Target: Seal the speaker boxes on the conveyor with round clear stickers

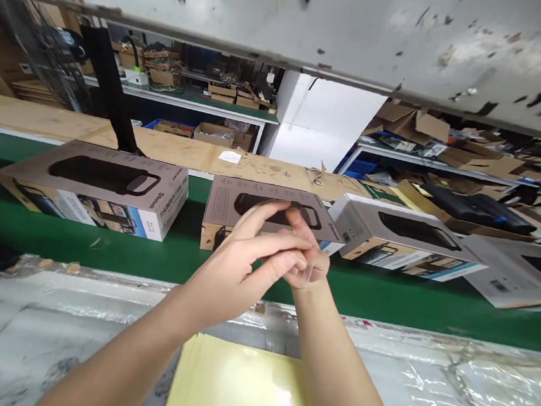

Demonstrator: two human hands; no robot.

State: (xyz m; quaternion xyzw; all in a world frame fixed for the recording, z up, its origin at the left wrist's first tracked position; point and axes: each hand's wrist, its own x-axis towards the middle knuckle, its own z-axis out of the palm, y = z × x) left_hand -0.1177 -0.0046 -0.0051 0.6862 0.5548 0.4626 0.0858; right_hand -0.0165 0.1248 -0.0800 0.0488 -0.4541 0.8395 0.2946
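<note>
My left hand (240, 261) reaches across my right hand (314, 249), and the two meet in front of a printed box (219, 214) on the green belt. Thumb and forefinger of my left hand come together at a small clear piece of film (308, 274), which lies against my right hand. My right hand's fingers are curled and partly hidden behind the left. A stack of yellow sheets (238, 385) lies below my forearms. The box behind my hands shows a black speaker with a handle.
More speaker boxes stand along the green belt (169, 260): one box (88, 179) at left, another box (401, 235) at right, and a tilted box (503, 270) farther right. A scuffed metal beam (269, 18) crosses overhead. Clear plastic (510, 398) covers the near bench.
</note>
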